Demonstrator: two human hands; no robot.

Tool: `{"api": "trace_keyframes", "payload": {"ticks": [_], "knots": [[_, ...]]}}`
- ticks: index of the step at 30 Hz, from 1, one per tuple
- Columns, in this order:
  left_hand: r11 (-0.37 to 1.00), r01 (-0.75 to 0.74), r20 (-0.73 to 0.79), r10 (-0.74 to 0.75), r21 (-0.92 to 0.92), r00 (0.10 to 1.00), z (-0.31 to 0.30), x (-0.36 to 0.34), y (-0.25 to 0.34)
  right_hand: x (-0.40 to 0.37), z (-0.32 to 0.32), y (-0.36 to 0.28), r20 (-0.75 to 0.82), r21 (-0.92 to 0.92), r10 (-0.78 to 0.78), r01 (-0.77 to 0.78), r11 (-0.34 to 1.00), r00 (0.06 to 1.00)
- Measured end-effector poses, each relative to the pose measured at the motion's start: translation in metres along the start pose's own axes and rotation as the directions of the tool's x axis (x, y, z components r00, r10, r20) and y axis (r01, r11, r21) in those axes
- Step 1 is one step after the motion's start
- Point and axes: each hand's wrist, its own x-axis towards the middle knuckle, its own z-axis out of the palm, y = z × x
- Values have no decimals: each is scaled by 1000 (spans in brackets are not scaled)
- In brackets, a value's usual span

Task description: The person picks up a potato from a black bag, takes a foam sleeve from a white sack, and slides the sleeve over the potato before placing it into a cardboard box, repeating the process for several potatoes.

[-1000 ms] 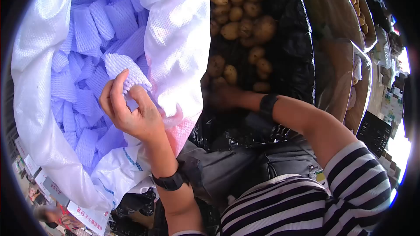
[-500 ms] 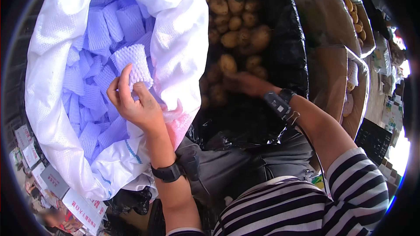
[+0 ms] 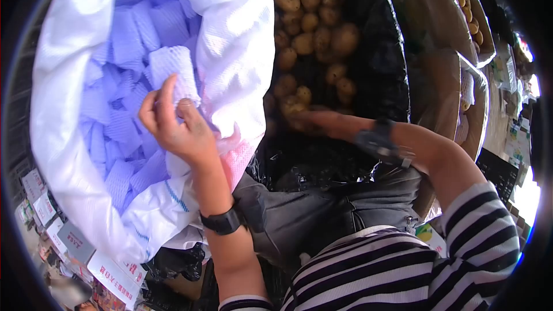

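Note:
My left hand [image 3: 181, 126] pinches a white foam net sleeve [image 3: 175, 72] between thumb and fingers, over the open mouth of a white woven sack [image 3: 239, 40]. Inside the sack lies a heap of similar foam sleeves [image 3: 124, 86], looking purplish in the shade. My right hand [image 3: 321, 121] reaches into a box lined with black plastic [image 3: 377, 69], among loose potatoes [image 3: 345, 40]. Its fingers are smeared by motion and partly in shadow, right at a potato [image 3: 295, 105] near the box's left side.
Beyond the lined box, on the right, stand cardboard boxes [image 3: 446, 75] with clear plastic, holding more potatoes [image 3: 469, 17], some in foam sleeves. Printed cartons [image 3: 115, 273] lie at lower left. My legs [image 3: 311, 210] are close below the box.
My right hand has moved slightly down and toward the left among the potatoes, and some of them have shifted. My left hand keeps the foam sleeve in nearly the same place.

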Motion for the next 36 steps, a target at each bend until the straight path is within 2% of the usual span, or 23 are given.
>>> {"api": "trace_keyframes", "payload": {"ticks": [4, 6, 7, 8, 11, 12, 13, 14, 15, 17, 18, 19, 20, 21, 22, 24, 29, 30, 31, 33, 34, 35, 36], "knots": [[977, -167, -9, 170, 131, 985, -18, 0, 27, -125, 50, -71, 85, 153, -161, 147, 977, 983], [968, 9, 118, 21, -249, 993, -7, -25, 59, -160, 72, -71, 222, 296, -371, 301, 907, 902], [944, 44, 335, 72, -328, 939, -11, -39, 75, -167, 81, -67, 263, 352, -455, 354, 866, 851], [930, 200, 527, -7, -308, 850, -3, -59, 90, -170, 86, -62, 267, 405, -487, 362, 840, 832], [791, 466, 606, -156, -396, 780, -14, -67, 125, -166, 93, -54, 266, 472, -553, 393, 789, 790], [449, 786, 700, -389, -425, 599, -18, -61, 120, -166, 92, -55, 244, 364, -521, 421, 831, 818], [-5, 923, 800, -500, -386, 332, -20, -55, 115, -164, 92, -57, 209, 250, -493, 441, 862, 844], [-105, 871, 775, -516, -481, 366, -24, -52, 112, -161, 93, -58, 155, 144, -515, 496, 856, 843], [463, 754, 572, -493, -466, 656, -27, -52, 111, -161, 97, -58, 89, 38, -537, 536, 843, 839], [828, 424, 500, -208, -368, 840, -35, -62, 126, -155, 94, -54, -147, -99, -440, 429, 898, 886], [877, 242, 508, 3, -415, 861, -38, -69, 136, -146, 88, -45, -219, 21, -474, 490, 872, 853], [898, 61, 564, 220, -436, 796, -47, -59, 138, -139, 76, -32, -209, 20, -578, 595, 804, 789], [903, 38, 561, 233, -429, 794, -45, -60, 118, -143, 69, -21, -229, 30, -629, 651, 758, 743], [964, -266, 721, 167, 25, 672, -49, -46, 65, -165, 72, -27, -302, 86, -615, 663, 743, 728], [986, -165, 534, 141, -1, 834, -26, 7, 51, -183, 59, -18, -330, 138, -653, 720, 681, 681], [963, -231, 436, 152, 135, 887, 17, 95, -63, -243, 29, -4, -467, 85, -631, 742, 665, 620], [777, -490, 756, 30, 394, 654, -18, 119, -229, -378, -55, 64, -863, -358, -501, 622, 696, 65], [773, -501, 799, -12, 388, 601, -29, 109, -229, -402, -56, 71, -878, -264, -474, 756, 599, 69], [779, -501, 827, -40, 377, 560, -36, 100, -246, -418, -76, 95, -829, -378, -557, 785, 490, -51], [785, -500, 858, -75, 365, 509, -47, 94, -238, -439, -106, 111, -703, -679, -655, 537, 501, -278], [795, -489, 863, -84, 359, 497, -53, 91, -236, -447, -122, 120, -575, -811, -755, 95, 577, -315], [806, -479, 868, -85, 349, 490, -58, 89, -234, -450, -140, 131, -441, -774, -854, -365, 517, -276], [823, -463, 870, -72, 328, 487, -62, 85, -225, -443, -161, 143, -526, -683, -836, -506, 526, -159]]}}
